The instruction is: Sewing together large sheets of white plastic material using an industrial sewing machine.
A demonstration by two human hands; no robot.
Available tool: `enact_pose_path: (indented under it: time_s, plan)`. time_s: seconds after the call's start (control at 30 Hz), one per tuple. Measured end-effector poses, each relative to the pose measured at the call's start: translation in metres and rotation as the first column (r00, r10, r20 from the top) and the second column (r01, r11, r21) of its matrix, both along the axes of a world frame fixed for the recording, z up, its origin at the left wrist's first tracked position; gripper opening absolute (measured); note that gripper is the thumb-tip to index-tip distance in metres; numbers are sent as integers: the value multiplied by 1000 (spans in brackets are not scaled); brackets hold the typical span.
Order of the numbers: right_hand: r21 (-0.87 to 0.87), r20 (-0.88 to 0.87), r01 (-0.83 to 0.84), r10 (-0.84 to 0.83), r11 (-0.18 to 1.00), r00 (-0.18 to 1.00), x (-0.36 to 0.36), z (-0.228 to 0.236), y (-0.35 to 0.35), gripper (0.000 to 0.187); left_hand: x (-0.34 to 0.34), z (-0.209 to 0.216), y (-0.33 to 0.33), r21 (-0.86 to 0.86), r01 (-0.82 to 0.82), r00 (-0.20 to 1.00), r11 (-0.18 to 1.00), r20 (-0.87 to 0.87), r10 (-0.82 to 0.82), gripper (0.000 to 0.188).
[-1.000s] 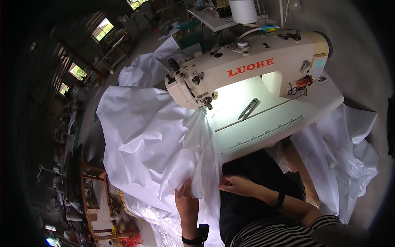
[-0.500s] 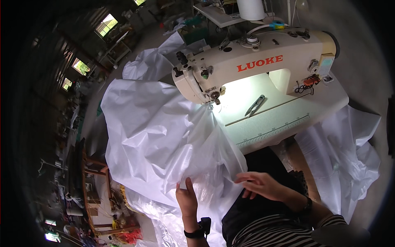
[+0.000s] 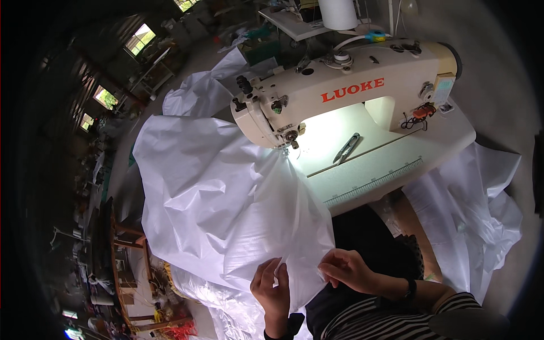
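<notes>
White, crinkled woven sheet [image 3: 226, 209] trails from our cream sewing machine [image 3: 345, 93]; our left hand [image 3: 273, 289] and right hand [image 3: 347, 271] pinch its near edge.

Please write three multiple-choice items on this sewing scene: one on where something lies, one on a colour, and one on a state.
1. Where do the thread snips lie?
A. On the lit bed under the arm of the sewing machine
B. On the floor
C. In the right hand

2. What colour is the fabric sheet?
A. Blue
B. White
C. Red

3. What are the hands doing?
A. Both rest on the machine
B. Both grip the near edge of the sheet
C. Both hang free

Answers:
1. A, the snips rest on the bright bed beside the needle area.
2. B, the sheet spreading from the needle toward the person is white.
3. B, the left hand and the right hand both pinch the sheet's near edge.
</notes>
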State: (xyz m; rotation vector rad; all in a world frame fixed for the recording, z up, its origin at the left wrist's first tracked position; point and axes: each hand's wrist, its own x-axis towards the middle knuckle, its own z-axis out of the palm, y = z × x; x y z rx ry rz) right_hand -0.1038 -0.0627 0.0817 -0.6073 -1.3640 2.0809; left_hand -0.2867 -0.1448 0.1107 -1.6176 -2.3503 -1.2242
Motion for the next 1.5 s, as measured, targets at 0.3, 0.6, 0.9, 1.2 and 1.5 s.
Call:
enact_pose_path:
  time_s: [0.3, 0.6, 0.9, 1.2, 1.5]
  plan:
    - [-728, -232, -158, -24, 667, 972, 16, 1, 10, 23, -1, -31, 5, -20, -125, 763, 992, 637, 109, 32]
    - [221, 345, -134, 51, 966, 937, -11, -20, 2, 23, 16, -27, -3, 12, 118, 551, 993, 831, -76, 41]
    - [556, 473, -178, -133, 812, 871, -11, -7, 3, 23, 8, -27, -3, -93, -71, 903, 993, 416, 104, 17]
    - [595, 533, -210, -185, 776, 826, 14, -19, 8, 20, -24, -21, -9, 26, -211, 886, 977, 427, 180, 19]
    - [911, 304, -163, -350, 378, 886, -5, 27, 8, 37, -17, -24, -11, 46, -97, 863, 994, 502, 61, 35]
